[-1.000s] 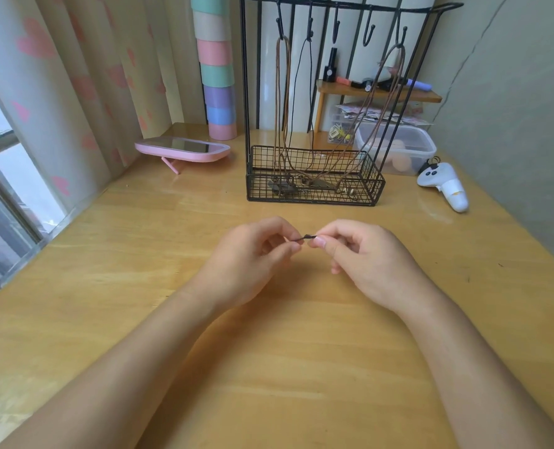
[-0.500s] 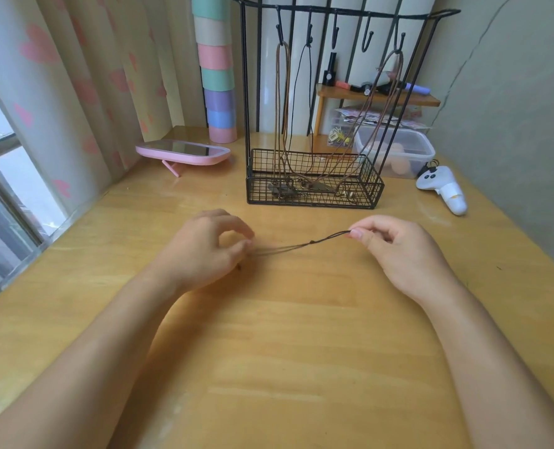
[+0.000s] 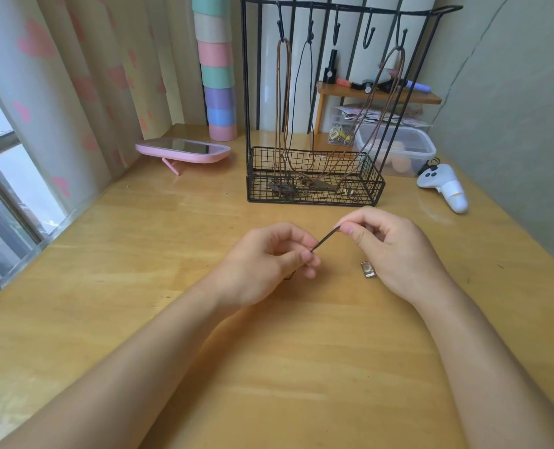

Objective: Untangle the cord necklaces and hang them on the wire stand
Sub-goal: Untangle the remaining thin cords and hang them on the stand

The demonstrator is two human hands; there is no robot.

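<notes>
Tabletop point(image 3: 133, 286), left hand point(image 3: 269, 259), right hand point(image 3: 395, 251) pinching cord point(image 3: 326, 238)

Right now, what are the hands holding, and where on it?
One dark cord, pinched: left hand at the visible stretch's lower end, right hand at its upper.

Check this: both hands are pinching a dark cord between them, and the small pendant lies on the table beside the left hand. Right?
Not quite. The head view shows the small pendant on the table beside the right hand, not the left hand. Both hands do pinch the dark cord between them.
</notes>
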